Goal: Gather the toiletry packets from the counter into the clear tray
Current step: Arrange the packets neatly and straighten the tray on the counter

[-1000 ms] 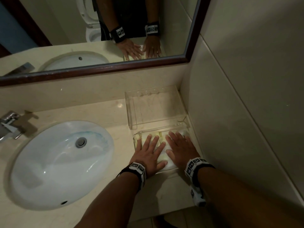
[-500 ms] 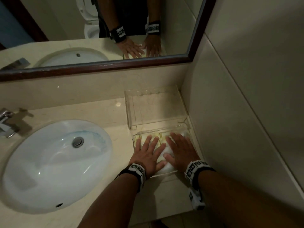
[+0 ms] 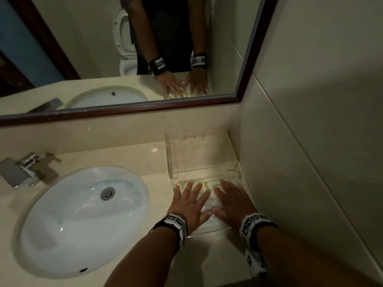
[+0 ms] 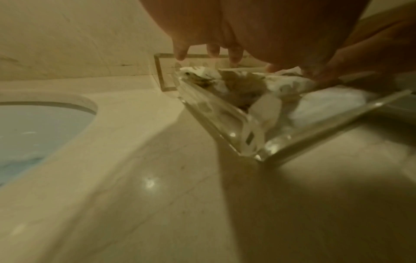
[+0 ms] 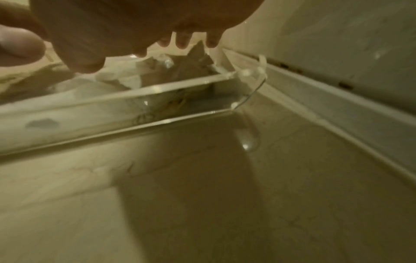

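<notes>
Both hands, left (image 3: pixel 187 206) and right (image 3: pixel 233 204), lie flat with fingers spread on crumpled white packets (image 3: pixel 207 205), apparently yellow-printed, heaped in the clear tray (image 4: pixel 216 124) on the counter (image 3: pixel 128 154).

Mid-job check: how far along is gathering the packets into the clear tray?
Nearly done, it seems. The packets already lie in the near clear tray. In hand: the left hand and right hand lie flat, fingers spread, over them. No loose packet shows on the counter; the clear tray behind looks empty. Left: lift the hands away.
</notes>
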`<state>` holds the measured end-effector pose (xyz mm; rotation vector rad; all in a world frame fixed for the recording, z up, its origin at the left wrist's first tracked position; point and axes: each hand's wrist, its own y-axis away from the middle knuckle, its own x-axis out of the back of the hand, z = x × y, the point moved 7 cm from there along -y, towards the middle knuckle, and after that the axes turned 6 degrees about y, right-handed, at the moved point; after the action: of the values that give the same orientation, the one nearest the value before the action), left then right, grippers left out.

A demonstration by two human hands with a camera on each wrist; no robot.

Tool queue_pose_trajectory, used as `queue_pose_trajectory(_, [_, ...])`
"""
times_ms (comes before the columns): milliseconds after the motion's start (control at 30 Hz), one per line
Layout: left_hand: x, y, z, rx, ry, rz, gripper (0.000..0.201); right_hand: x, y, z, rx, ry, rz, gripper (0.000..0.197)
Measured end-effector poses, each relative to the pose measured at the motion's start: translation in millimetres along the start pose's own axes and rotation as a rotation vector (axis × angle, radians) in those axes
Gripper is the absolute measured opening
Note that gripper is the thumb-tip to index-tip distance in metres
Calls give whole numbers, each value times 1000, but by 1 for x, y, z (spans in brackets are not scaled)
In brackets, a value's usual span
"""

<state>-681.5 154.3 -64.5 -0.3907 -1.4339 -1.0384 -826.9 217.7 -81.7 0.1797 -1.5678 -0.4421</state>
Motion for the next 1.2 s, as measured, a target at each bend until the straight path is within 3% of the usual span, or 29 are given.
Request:
queue_pose_trajectory(267, [13, 29, -37, 157, 151, -11, 77, 8, 22, 5, -57, -34, -74, 85])
queue_pose_trajectory(433, [12, 42, -58, 200, 202, -54, 85, 14, 33, 6, -15, -11, -159, 95])
queue_pose_trajectory(933, [-10, 63, -44, 250, 297, -174, 125, -2, 59, 11, -92, 58, -242, 106])
queue_pose_trajectory(1200, [-17, 59, -32, 235, 293, -204, 125, -7, 53, 9, -126, -12, -253, 109])
